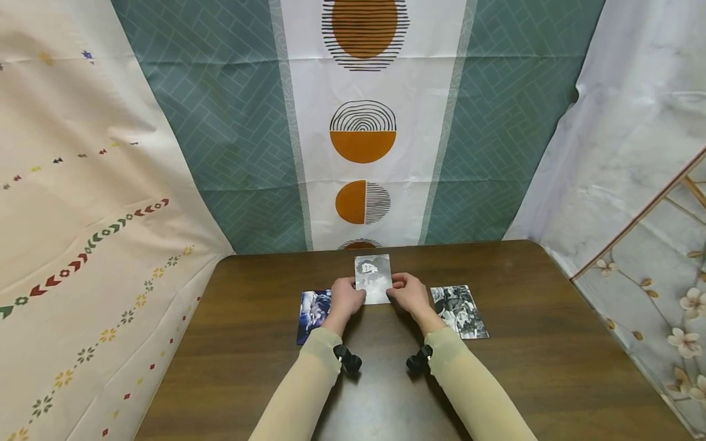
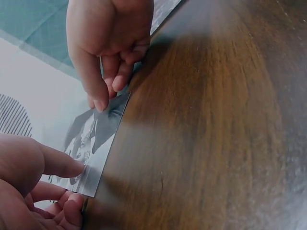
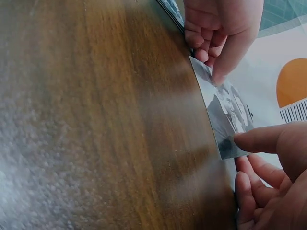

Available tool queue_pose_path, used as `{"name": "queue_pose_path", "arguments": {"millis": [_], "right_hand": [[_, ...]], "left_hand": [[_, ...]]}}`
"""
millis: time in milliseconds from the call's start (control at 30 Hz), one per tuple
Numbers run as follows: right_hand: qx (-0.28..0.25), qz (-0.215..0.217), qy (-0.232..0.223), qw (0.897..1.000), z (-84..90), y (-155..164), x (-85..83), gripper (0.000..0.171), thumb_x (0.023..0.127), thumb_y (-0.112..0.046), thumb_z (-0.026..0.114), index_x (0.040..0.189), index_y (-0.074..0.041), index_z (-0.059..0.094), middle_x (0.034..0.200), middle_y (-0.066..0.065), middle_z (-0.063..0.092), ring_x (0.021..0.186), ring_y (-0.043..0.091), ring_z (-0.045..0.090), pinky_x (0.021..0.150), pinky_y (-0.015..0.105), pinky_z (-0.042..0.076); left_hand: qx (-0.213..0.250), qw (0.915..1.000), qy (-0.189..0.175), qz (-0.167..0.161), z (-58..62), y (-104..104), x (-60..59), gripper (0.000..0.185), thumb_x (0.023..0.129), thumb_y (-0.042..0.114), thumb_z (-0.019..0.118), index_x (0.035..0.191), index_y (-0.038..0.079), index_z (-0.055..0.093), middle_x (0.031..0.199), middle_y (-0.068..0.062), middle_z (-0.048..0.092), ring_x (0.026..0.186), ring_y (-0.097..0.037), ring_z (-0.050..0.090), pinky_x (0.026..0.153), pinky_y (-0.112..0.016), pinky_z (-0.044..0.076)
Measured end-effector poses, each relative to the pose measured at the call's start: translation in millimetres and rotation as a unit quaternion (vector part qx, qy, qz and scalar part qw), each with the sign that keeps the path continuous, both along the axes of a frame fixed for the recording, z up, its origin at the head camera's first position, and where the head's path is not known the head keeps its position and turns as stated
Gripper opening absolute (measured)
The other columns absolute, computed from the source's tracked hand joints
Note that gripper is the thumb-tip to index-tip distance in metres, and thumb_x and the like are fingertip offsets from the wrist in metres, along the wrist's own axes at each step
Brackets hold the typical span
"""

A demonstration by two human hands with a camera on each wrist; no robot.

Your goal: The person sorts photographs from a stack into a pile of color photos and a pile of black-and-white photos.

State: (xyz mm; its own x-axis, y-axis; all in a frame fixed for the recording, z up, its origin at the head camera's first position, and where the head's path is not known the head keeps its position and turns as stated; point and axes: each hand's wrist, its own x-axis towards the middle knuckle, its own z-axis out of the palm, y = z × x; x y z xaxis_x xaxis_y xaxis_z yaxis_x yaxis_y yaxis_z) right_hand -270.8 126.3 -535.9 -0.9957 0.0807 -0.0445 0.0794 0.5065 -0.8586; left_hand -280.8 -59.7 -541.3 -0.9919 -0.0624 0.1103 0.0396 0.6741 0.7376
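A glossy black-and-white photo print is held between both hands near the far side of the table, tilted up toward the head camera. My left hand pinches its left edge, thumb on the printed face and fingers curled behind. On the opposite edge my right hand grips it the same way. In the left wrist view the print has its lower edge close over the wood. Beside my left wrist lies a blue-toned print, partly covered by that hand. Right of my right wrist is another black-and-white print.
The brown wooden table reaches back to a hanging teal and white cloth with orange circles. A cream patterned cloth hangs at the left, a pale floral one at the right. Small black devices sit on both wrists.
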Motion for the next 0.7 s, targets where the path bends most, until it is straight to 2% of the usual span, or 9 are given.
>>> {"name": "queue_pose_path", "arguments": {"millis": [100, 200, 267, 367, 467, 700], "right_hand": [[0.004, 0.005, 0.001, 1.0, 0.7, 1.3, 1.5, 0.042, 0.094, -0.015, 0.079, 0.133, -0.002, 0.071, 0.115, 0.015, 0.075, 0.11, 0.035, 0.069, 0.097, 0.051, 0.053], [0.019, 0.013, 0.011, 1.0, 2.8, 6.2, 4.9, 0.043, 0.096, -0.019, 0.079, 0.135, -0.002, 0.07, 0.117, 0.016, 0.075, 0.111, 0.036, 0.069, 0.097, 0.053, 0.053], [0.03, 0.02, 0.022, 0.999, 5.8, 12.1, 9.0, 0.044, 0.097, -0.02, 0.079, 0.135, -0.001, 0.07, 0.116, 0.017, 0.074, 0.11, 0.037, 0.069, 0.096, 0.054, 0.052], [0.05, 0.025, 0.041, 0.998, 9.4, 27.6, 17.4, 0.044, 0.096, -0.021, 0.079, 0.134, 0.0, 0.07, 0.113, 0.016, 0.074, 0.107, 0.036, 0.069, 0.094, 0.054, 0.053], [0.065, 0.024, 0.052, 0.996, 11.9, 48.4, 27.7, 0.044, 0.096, -0.021, 0.079, 0.134, 0.0, 0.07, 0.11, 0.015, 0.074, 0.104, 0.034, 0.068, 0.092, 0.053, 0.053], [0.093, 0.031, 0.058, 0.993, 16.2, 96.5, 53.2, 0.045, 0.097, -0.022, 0.079, 0.134, 0.001, 0.07, 0.112, 0.016, 0.075, 0.107, 0.037, 0.069, 0.093, 0.054, 0.053]], "left_hand": [[0.003, 1.0, -0.001, 0.004, 0.9, 1.2, 3.2, 0.013, 0.084, 0.003, 0.066, 0.072, 0.004, 0.062, 0.064, 0.0, 0.046, 0.074, -0.025, 0.05, 0.07, -0.038, 0.042], [0.022, 0.9998, -0.001, 0.001, 3.5, 4.5, 9.9, 0.007, 0.087, 0.002, 0.066, 0.087, -0.002, 0.073, 0.068, 0.0, 0.05, 0.073, -0.023, 0.05, 0.071, -0.037, 0.043], [0.036, 0.9993, 0.0, -0.006, 5.3, 8.3, 15.7, 0.018, 0.089, 0.003, 0.068, 0.103, -0.004, 0.077, 0.072, 0.001, 0.054, 0.074, -0.021, 0.052, 0.073, -0.037, 0.046], [0.045, 0.9987, 0.004, -0.024, 5.3, 18.9, 24.7, 0.034, 0.09, 0.005, 0.071, 0.122, -0.007, 0.075, 0.078, 0.001, 0.057, 0.077, -0.017, 0.053, 0.077, -0.036, 0.048], [0.047, 0.9976, 0.013, -0.049, 3.6, 32.5, 33.2, 0.034, 0.089, 0.006, 0.073, 0.121, -0.005, 0.076, 0.08, 0.002, 0.06, 0.076, -0.014, 0.053, 0.075, -0.033, 0.049], [0.07, 0.9916, 0.024, -0.106, 7.6, 68.2, 52.7, 0.023, 0.084, 0.002, 0.07, 0.105, -0.002, 0.077, 0.079, 0.0, 0.062, 0.07, -0.008, 0.05, 0.068, -0.027, 0.044]]}}
